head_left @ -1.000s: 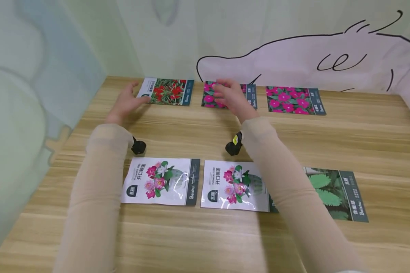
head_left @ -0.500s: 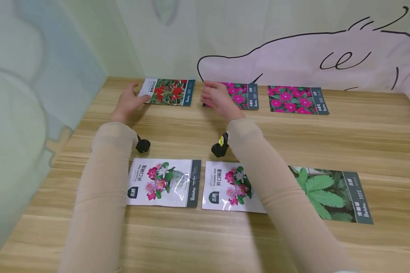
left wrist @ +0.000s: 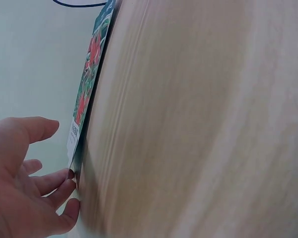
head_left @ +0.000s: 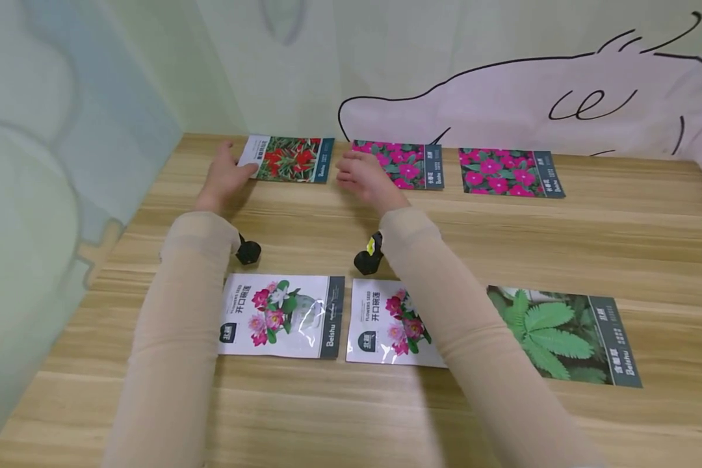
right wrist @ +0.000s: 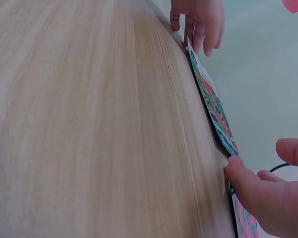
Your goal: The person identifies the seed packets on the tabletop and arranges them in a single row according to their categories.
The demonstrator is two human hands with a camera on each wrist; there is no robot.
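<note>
Red-flower packet [head_left: 292, 159]: at the far left of the table [head_left: 304, 416], by the wall [head_left: 421, 45], between the 2 hands.
Red-flower packet's ends: uneven pressure from the 2 sides could skew it or make it bow, since it looks thin.
Left hand [head_left: 222, 174]: fingers loosely spread, thumb apart, fingertips touching the packet's left end; no firm pinch shows.
Right hand [head_left: 365, 179]: fingers slightly bent and loose, wrapped round nothing; in its wrist view 1 fingertip meets the packet's right end, though whether it presses I cannot tell.
Middle pink packet [head_left: 409, 168]: just right of the red 1, its left end partly hidden by the right hand; a sideways sweep of that hand could knock it crooked.
Right pink packet [head_left: 500, 172]: farther right in the far row, clear of both hands.
Right white packet [head_left: 380, 322]: near row, partly behind the right sleeve [head_left: 474, 325]; if the sleeve dipped, it could drag this packet.
Left white packet [head_left: 281, 315] and leaf packet [head_left: 552, 331]: either side of it.
</note>
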